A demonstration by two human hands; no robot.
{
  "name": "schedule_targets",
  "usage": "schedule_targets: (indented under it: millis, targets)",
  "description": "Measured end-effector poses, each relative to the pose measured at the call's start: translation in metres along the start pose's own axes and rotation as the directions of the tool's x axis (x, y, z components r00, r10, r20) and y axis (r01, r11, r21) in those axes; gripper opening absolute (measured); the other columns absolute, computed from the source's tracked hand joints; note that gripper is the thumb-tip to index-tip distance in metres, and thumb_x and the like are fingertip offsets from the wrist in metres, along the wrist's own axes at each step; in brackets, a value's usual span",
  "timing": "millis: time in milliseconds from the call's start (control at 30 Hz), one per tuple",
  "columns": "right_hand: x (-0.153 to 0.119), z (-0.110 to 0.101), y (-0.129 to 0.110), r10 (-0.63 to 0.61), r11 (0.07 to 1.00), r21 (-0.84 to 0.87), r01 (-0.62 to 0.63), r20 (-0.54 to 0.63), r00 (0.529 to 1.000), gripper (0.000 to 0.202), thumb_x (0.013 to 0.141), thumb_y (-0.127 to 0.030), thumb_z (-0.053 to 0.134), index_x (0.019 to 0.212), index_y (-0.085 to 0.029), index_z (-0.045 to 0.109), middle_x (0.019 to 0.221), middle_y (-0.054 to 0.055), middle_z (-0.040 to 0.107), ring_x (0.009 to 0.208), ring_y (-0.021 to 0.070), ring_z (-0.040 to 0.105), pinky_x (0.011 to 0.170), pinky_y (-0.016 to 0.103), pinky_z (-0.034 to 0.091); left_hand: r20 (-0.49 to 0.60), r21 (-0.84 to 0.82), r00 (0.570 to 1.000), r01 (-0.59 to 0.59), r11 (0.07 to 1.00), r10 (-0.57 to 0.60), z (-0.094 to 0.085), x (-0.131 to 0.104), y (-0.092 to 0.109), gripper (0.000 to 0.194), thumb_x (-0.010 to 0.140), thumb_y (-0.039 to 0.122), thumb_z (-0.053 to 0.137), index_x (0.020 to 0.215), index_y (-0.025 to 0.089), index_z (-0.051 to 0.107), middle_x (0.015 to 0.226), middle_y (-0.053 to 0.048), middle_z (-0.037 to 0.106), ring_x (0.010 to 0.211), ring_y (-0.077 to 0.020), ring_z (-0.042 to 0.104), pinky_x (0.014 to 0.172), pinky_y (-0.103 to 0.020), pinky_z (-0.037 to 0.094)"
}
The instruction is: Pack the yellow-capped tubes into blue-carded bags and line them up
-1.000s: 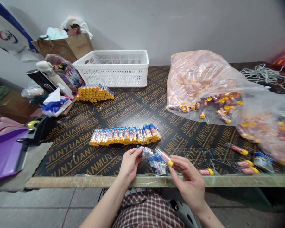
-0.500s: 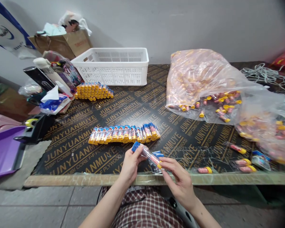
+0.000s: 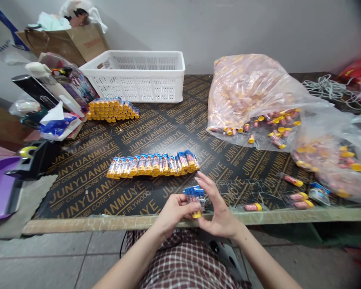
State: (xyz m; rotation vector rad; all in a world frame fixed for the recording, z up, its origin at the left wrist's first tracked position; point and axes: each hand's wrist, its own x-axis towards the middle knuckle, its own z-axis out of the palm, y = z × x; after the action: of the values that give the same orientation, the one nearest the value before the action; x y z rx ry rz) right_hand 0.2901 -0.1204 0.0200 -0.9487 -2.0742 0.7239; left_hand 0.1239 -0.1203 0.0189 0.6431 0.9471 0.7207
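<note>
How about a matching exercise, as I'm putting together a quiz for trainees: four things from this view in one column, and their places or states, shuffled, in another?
1. Left hand
2. Right hand
3. White perforated plastic basket
4. Large translucent plastic bag

A. Yellow-capped cylindrical tubes showing at its mouth
B. Holding a small blue-and-yellow cylindrical tube
C. Beyond the long row of blue-labelled, yellow-ended tubes
D. Open, beside the held tube

Pairs: 1-B, 2-D, 3-C, 4-A
</note>
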Motion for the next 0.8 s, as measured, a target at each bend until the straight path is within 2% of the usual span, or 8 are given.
schedule_targets:
  millis: [67,167,400,800]
  targets:
    - [0.003,-0.003,-0.001,0.002,0.999,0.035,-0.005,0.079,0.997,0.085,0.064,-0.008,0.051,0.143,-0.023,0.022,0.143,0.010,0.034,0.133,0.0278,0.034,0.109,0.049,0.032,0.031,0.000,1.000,0.003,1.000,-0.003,0.002,-0.002,0.000,0.035,0.063,0.040,0.077,0.078,0.009,0.071,0.073,-0.008,0.068,0.061,-0.0112,0.059,0.060,-0.020,0.046]
    - [0.005,-0.004,-0.002,-0.010,0.999,0.039,0.006,0.102,0.995,0.081,0.064,-0.009,0.049,0.141,-0.023,0.027,0.136,0.009,0.044,0.128,0.0262,0.040,0.108,0.046,0.035,0.033,-0.089,0.999,-0.005,0.996,0.008,0.002,-0.003,0.005,0.035,0.066,0.042,0.075,0.080,0.011,0.070,0.075,-0.008,0.068,0.064,-0.0120,0.060,0.063,-0.022,0.048]
    - [0.005,-0.002,-0.004,0.026,0.993,0.113,-0.033,0.063,0.998,0.085,0.060,-0.007,0.050,0.140,-0.024,0.028,0.133,0.009,0.045,0.122,0.0263,0.046,0.102,0.043,0.042,0.013,-0.153,1.000,0.000,0.988,0.002,0.001,-0.003,0.009,0.029,0.062,0.033,0.080,0.078,0.011,0.070,0.071,-0.004,0.065,0.059,-0.0094,0.056,0.058,-0.020,0.046]
    - [0.011,0.003,-0.008,0.026,0.978,0.206,-0.030,0.021,0.999,0.089,0.057,-0.005,0.049,0.141,-0.025,0.025,0.132,0.011,0.043,0.120,0.0269,0.048,0.099,0.042,0.046,0.007,-0.175,1.000,-0.027,0.984,0.028,-0.002,-0.007,0.010,0.032,0.062,0.032,0.080,0.085,0.012,0.071,0.074,-0.004,0.067,0.062,-0.0100,0.058,0.062,-0.022,0.047]
